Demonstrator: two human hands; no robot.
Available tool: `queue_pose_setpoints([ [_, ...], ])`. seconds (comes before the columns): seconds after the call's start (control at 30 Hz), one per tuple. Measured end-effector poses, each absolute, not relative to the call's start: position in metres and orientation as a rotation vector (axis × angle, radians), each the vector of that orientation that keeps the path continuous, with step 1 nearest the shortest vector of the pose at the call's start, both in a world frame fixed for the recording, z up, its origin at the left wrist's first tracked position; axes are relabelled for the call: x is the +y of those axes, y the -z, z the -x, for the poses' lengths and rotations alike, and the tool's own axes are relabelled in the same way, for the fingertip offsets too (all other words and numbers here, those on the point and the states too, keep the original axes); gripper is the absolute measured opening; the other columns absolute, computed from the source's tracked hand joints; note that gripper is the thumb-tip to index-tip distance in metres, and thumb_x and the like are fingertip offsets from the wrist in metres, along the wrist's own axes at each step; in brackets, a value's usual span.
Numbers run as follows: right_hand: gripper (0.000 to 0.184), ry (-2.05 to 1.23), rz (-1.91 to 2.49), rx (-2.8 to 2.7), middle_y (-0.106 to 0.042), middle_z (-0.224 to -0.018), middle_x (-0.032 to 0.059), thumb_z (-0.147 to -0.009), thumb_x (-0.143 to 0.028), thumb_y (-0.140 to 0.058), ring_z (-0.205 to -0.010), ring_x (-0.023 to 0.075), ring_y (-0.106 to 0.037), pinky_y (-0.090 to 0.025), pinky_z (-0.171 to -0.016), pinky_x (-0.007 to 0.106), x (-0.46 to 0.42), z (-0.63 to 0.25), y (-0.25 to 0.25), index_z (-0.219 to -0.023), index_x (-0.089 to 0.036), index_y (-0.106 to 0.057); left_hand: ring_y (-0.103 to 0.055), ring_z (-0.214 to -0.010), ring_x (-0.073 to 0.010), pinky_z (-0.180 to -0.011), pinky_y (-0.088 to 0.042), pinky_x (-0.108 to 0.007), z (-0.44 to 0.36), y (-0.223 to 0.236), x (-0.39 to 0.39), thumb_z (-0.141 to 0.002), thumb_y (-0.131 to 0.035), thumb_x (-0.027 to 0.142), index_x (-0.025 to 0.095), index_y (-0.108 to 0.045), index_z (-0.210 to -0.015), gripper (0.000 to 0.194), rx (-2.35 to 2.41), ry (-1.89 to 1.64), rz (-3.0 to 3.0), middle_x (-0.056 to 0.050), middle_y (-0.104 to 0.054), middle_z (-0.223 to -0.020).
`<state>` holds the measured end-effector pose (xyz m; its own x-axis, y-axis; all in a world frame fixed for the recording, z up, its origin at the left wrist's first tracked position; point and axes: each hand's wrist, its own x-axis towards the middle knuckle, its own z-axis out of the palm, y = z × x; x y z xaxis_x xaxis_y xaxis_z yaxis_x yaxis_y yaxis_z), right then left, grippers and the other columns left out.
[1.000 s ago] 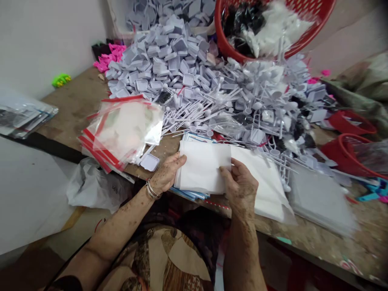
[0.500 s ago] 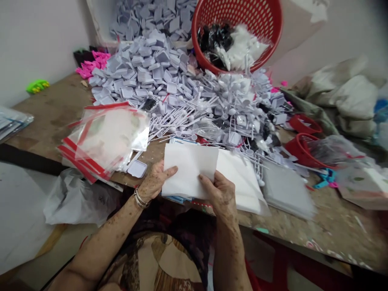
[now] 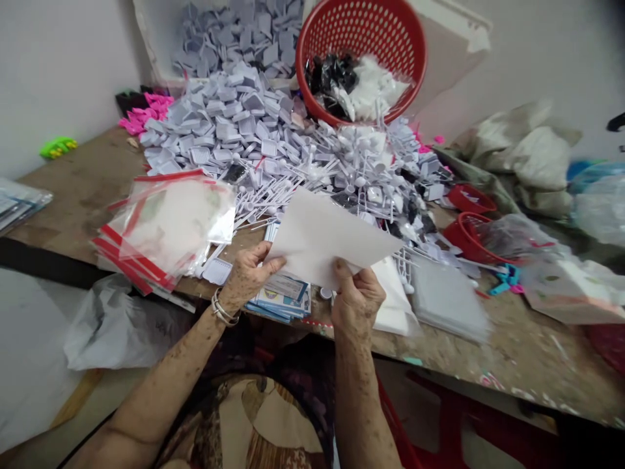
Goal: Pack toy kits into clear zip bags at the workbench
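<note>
Between my two hands a sheet of white paper [image 3: 327,231] is held up at a slant above the table. My left hand [image 3: 249,273] pinches its left corner between thumb and fingers. At the lower right edge, my right hand [image 3: 356,293] grips it with the thumb on top. Below the sheet lies a stack of blue-and-white printed cards [image 3: 283,301], partly covered. More white sheets [image 3: 395,303] lie just right of my right hand, beside a stack of clear plastic bags [image 3: 449,299].
Clear bags with red strips [image 3: 170,221] lie to the left. Behind is a heap of pale plastic trays [image 3: 224,117] and small spoon-like pieces [image 3: 361,166]. A red basket [image 3: 361,29] with bagged pieces stands at the back, and smaller red baskets [image 3: 469,238] at right.
The sheet has been lifted and turned, its right corner now pointing outward to the right. The printed cards below have come into view. The camera view has shifted slightly.
</note>
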<state>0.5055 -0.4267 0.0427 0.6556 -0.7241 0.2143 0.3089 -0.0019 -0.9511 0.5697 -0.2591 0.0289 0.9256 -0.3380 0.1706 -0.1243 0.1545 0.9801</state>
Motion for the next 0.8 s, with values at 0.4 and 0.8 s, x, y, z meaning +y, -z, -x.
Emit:
queue_pose_setpoints([
  [0.4, 0.033, 0.477, 1.536, 0.305, -0.076, -0.099, 0.0048, -0.078, -0.038, -0.071, -0.092, 0.0214, -0.067, -0.052, -0.086, 0.036, -0.434, -0.504, -0.022, -0.103, -0.018, -0.073, -0.068, -0.094, -0.0224, -0.084, -0.055, -0.034, -0.591, -0.030, -0.254, -0.076, -0.072, 0.033, 0.014, -0.065, -0.111, 0.040, -0.384, 0.187, -1.507, -0.007, -0.073, -0.106],
  [0.8, 0.025, 0.510, 1.952, 0.350, -0.069, -0.076, 0.0019, -0.081, -0.041, -0.057, -0.069, 0.0166, -0.057, -0.046, -0.066, 0.028, -0.441, -0.499, -0.028, -0.087, -0.018, -0.066, -0.065, -0.096, -0.0216, -0.086, -0.052, -0.036, -0.586, -0.035, -0.257, -0.082, -0.066, 0.027, 0.017, -0.056, -0.120, 0.041, -0.415, -0.137, -1.821, -0.008, -0.068, -0.111],
])
